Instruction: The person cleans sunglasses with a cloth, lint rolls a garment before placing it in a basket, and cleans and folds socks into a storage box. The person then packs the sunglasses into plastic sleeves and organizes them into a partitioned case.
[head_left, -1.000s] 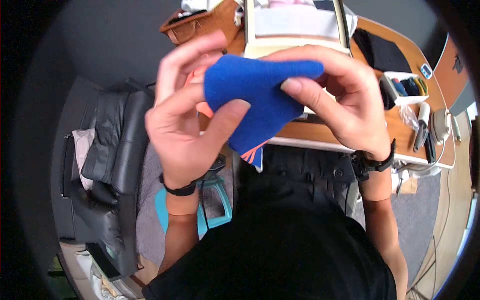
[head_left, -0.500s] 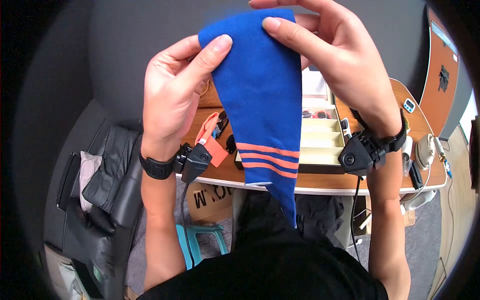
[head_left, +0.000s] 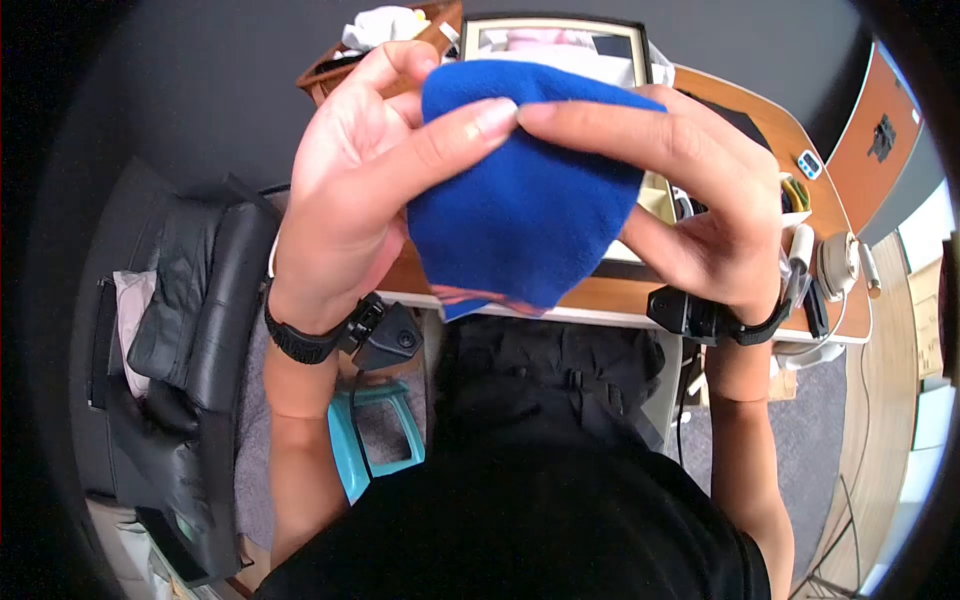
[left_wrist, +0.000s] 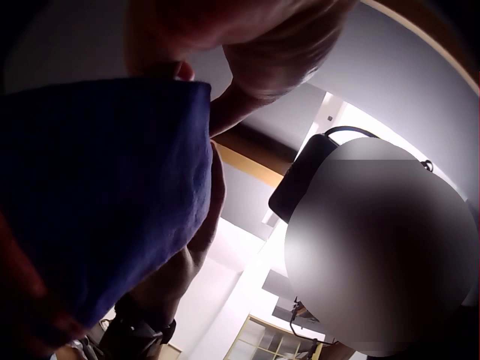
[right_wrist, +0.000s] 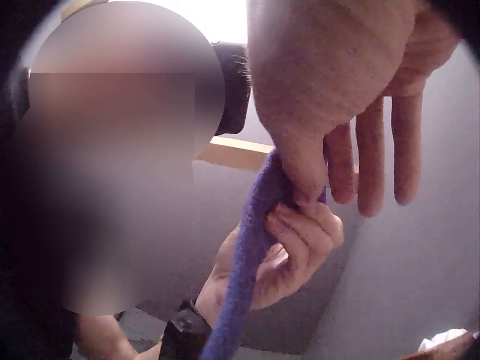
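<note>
A blue sock [head_left: 520, 230] with orange stripes near its lower end is held up in front of the chest, bunched and folded toward the viewer. My left hand [head_left: 350, 180] grips its upper left part, thumb across the front and fingers behind. From the right, my right hand [head_left: 705, 190] pinches the upper edge, and its fingertip meets the left thumb on the fabric. In the left wrist view the sock [left_wrist: 112, 180] spreads as a wide dark sheet. The right wrist view shows it edge-on as a thin strip of sock [right_wrist: 247, 247], other right fingers hanging straight.
Behind the sock stands a wooden desk [head_left: 590, 295] with a black-framed box [head_left: 640, 45], a brown basket [head_left: 320, 75], a small timer [head_left: 809, 163] and headphones [head_left: 838, 265]. A teal stool [head_left: 345, 440] and a black sofa [head_left: 215, 360] are on the left.
The sock hung long from both hands half a second ago; now it is folded up shorter. The hands have come lower and their fingertips have closed together at its middle.
</note>
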